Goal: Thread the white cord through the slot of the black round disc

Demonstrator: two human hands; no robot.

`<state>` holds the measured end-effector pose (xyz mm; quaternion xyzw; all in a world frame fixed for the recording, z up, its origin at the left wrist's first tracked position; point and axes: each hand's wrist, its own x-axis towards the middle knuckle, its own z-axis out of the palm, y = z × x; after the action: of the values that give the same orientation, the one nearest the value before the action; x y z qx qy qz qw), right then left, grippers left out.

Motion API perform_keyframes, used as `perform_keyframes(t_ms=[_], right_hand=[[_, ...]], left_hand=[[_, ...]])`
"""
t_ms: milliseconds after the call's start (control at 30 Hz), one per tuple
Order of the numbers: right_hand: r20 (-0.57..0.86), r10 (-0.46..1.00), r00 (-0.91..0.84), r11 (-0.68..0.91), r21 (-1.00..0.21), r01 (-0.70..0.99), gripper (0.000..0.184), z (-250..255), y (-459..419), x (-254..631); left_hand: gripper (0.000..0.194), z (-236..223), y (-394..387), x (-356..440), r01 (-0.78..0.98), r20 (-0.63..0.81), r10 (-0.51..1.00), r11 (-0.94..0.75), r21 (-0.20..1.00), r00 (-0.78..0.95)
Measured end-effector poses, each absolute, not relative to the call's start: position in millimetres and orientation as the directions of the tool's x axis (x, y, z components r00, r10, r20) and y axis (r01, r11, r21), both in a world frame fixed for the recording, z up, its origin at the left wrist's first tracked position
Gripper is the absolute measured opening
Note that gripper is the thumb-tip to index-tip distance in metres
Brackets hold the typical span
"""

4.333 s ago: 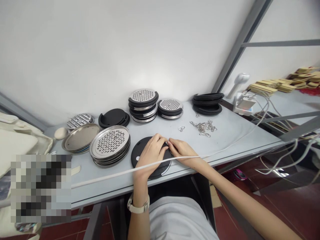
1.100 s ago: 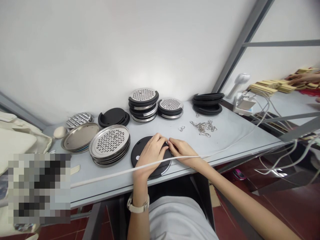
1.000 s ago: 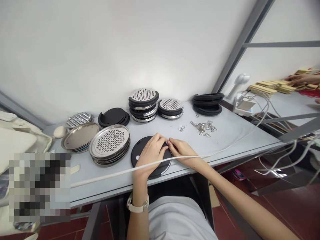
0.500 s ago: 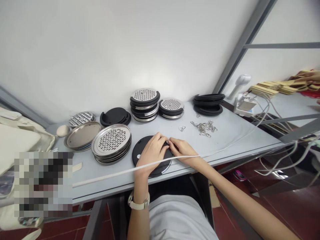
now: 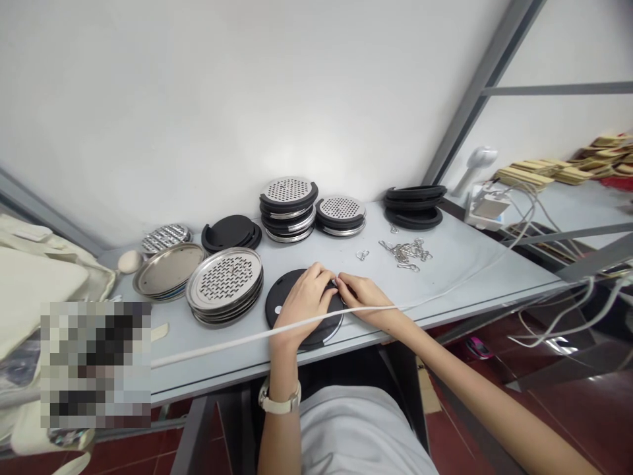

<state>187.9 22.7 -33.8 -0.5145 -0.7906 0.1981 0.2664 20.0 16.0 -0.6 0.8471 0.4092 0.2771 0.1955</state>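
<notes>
A round black disc (image 5: 284,305) lies flat on the grey table (image 5: 459,264) right in front of me. My left hand (image 5: 302,302) rests on top of the disc, fingers curled over its right rim. My right hand (image 5: 363,295) meets it at that rim, fingertips pinched on a small metal clip that is mostly hidden between the fingers. A white cable (image 5: 217,344) runs across the table edge and over both wrists.
A stack of perforated steel trays (image 5: 225,280) and plain steel plates (image 5: 167,269) sit to the left. Black rings (image 5: 231,232), two assembled stacks (image 5: 289,201) (image 5: 340,214) and more black rings (image 5: 414,206) line the back. Loose metal clips (image 5: 405,251) lie right of the hands.
Both hands have stayed at the disc's right rim. The view has shifted slightly, and another person's hand seen far right earlier is out of view now.
</notes>
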Motion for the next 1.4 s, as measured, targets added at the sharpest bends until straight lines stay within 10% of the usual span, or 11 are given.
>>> perform_keyframes(t_ms=[1400], right_hand=[[0.210, 0.915, -0.344, 0.397, -0.617, 0.679, 0.029, -31.6, 23.0, 188.0]], left_hand=[[0.016, -5.6, 16.8, 20.1, 0.600, 0.304, 0.813, -0.574, 0.557, 0.497]])
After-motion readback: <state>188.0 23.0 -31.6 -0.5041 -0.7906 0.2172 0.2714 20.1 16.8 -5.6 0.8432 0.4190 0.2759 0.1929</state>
